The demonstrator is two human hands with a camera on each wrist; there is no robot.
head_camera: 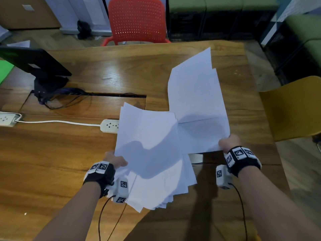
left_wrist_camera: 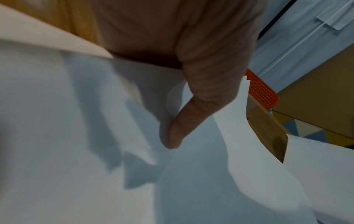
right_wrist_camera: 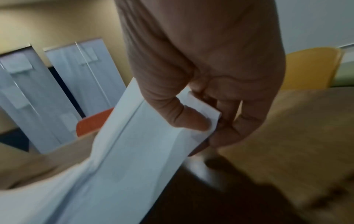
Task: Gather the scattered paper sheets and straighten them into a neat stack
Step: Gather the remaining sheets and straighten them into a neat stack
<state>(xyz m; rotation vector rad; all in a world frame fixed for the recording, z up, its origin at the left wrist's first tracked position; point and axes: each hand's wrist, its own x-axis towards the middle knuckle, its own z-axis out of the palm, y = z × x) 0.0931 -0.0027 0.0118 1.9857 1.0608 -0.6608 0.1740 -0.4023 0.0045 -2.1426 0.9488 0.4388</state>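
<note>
While we held the white paper sheets [head_camera: 156, 153] above the counter [head_camera: 60, 162], our left hand [head_camera: 114, 160] gripped an uneven, fanned bundle, and our right hand [head_camera: 229, 141] pinched a corner of two loose sheets [head_camera: 196, 101].

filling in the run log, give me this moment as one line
left hand: holds fanned paper sheets | right hand: pinches second batch corner | stack: uneven, above table

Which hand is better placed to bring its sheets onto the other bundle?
Right. The right hand pinches only a few white paper sheets by a corner; the left hand grips the larger fanned bundle, a steadier base.
</note>
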